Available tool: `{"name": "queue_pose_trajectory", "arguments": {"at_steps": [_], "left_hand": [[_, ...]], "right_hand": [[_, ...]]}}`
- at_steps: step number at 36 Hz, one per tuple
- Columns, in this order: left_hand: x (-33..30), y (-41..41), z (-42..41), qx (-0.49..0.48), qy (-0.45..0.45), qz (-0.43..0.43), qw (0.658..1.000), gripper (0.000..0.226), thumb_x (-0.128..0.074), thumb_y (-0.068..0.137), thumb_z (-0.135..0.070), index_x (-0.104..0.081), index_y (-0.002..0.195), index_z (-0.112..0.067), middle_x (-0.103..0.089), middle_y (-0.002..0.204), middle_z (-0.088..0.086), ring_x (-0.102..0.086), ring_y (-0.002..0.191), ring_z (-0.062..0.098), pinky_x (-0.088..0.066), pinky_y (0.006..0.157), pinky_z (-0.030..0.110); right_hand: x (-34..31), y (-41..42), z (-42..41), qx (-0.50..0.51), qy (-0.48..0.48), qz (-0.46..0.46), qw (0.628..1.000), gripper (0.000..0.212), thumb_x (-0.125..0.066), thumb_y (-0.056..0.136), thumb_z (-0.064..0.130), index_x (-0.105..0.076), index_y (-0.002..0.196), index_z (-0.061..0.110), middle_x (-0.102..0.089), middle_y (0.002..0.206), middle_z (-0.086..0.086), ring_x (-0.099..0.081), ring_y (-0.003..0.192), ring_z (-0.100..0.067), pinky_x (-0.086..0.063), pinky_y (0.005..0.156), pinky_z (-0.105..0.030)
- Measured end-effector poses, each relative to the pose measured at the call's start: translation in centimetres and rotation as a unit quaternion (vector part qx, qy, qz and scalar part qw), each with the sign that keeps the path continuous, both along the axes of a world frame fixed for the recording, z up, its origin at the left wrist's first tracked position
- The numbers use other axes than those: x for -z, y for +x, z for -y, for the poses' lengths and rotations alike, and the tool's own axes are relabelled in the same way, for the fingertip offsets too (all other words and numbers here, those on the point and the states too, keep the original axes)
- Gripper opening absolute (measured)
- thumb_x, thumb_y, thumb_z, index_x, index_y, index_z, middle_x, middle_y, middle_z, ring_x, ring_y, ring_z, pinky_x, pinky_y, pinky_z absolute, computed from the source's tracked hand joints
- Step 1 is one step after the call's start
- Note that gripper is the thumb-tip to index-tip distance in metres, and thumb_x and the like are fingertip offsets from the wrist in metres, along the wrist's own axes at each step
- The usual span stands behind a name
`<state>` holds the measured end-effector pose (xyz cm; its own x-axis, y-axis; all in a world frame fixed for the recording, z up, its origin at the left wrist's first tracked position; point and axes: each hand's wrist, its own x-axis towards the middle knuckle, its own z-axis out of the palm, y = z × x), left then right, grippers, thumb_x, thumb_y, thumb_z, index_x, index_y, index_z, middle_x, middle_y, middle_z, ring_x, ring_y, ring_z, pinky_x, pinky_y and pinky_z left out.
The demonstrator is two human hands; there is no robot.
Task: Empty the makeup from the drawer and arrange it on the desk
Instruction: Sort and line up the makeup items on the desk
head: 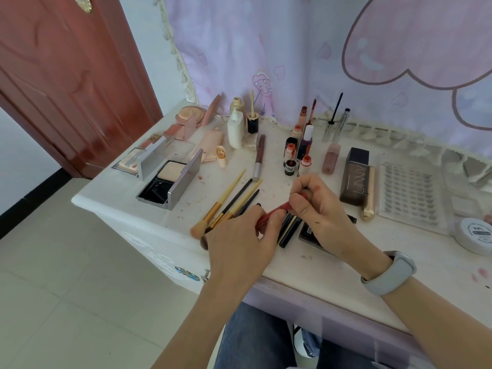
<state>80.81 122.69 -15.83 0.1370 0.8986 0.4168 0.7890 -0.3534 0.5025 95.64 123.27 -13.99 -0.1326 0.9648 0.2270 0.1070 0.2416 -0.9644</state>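
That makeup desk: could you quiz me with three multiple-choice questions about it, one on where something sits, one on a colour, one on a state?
1. Where does the dark UNNY bottle lie relative to the hands?
A. to their right
B. to their left
C. on the floor

2. What colour is the slim item held between both hands?
A. green
B. red
C. blue

3. The silver powder compact is:
A. shut
B. open
C. upside down

Answers: 1 A, it lies right of the right hand. 2 B, red shows between the right hand and the left hand. 3 B, its lid stands up, showing the powder.
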Motion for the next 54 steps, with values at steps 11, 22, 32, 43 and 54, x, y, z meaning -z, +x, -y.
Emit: {"name": "queue_pose_trajectory", "arguments": {"at_steps": [11, 22, 32, 43, 54], "left_hand": [[0.3, -0.4, 0.1, -0.039, -0.081, 0.009, 0.996, 0.066, -0.025, 0.076, -0.080, -0.033, 0.045, -0.022, -0.031, 0.038, -0.008, -0.036, 0.042, 0.007, -0.030, 0.053, 0.017], [-0.5, -2.8, -0.3, -0.001, -0.115, 0.104, 0.988, 0.032, -0.036, 0.090, -0.045, -0.059, 0.076, -0.028, -0.050, 0.057, -0.009, -0.047, 0.055, 0.008, -0.034, 0.056, 0.021], [0.2, -1.9, 0.4, -0.019, -0.078, -0.057, 0.995, 0.025, -0.057, 0.089, -0.017, -0.064, 0.113, -0.015, -0.059, 0.092, 0.001, -0.056, 0.083, 0.018, -0.017, 0.072, 0.017], [1.9, -1.4, -0.5, -0.081, 0.051, -0.110, 0.989, 0.006, -0.066, 0.080, -0.019, -0.065, 0.076, -0.016, -0.063, 0.074, -0.001, -0.055, 0.076, 0.025, -0.036, 0.070, 0.039], [2.6, -1.4, -0.7, -0.113, 0.087, -0.075, 0.987, 0.007, -0.072, 0.077, -0.017, -0.067, 0.082, -0.016, -0.061, 0.084, 0.003, -0.051, 0.081, 0.026, -0.025, 0.076, 0.035]], "right_hand": [[0.1, 0.3, 0.0, -0.029, 0.036, 0.029, 0.998, 0.003, -0.043, 0.088, 0.016, -0.044, 0.088, 0.019, -0.041, 0.071, -0.006, -0.042, 0.063, -0.026, -0.041, 0.061, -0.028], [-0.8, 3.1, -1.2, 0.052, 0.035, -0.005, 0.998, 0.023, -0.041, 0.092, -0.005, -0.047, 0.091, 0.017, -0.054, 0.072, -0.006, -0.050, 0.061, -0.003, -0.041, 0.058, -0.013], [0.7, 1.5, -1.2, 0.101, -0.009, 0.273, 0.957, 0.025, -0.053, 0.093, 0.013, -0.058, 0.116, 0.021, -0.062, 0.094, 0.014, -0.059, 0.095, -0.007, -0.043, 0.086, -0.019], [0.9, 0.6, -1.6, 0.025, 0.074, 0.397, 0.915, 0.018, -0.052, 0.092, 0.011, -0.063, 0.106, 0.015, -0.045, 0.103, 0.011, -0.049, 0.090, -0.007, -0.040, 0.081, -0.012], [1.4, -0.3, -2.6, -0.036, 0.124, 0.424, 0.896, 0.024, -0.050, 0.092, 0.004, -0.061, 0.111, 0.013, -0.055, 0.117, 0.000, -0.054, 0.099, -0.015, -0.043, 0.088, -0.027]]}}
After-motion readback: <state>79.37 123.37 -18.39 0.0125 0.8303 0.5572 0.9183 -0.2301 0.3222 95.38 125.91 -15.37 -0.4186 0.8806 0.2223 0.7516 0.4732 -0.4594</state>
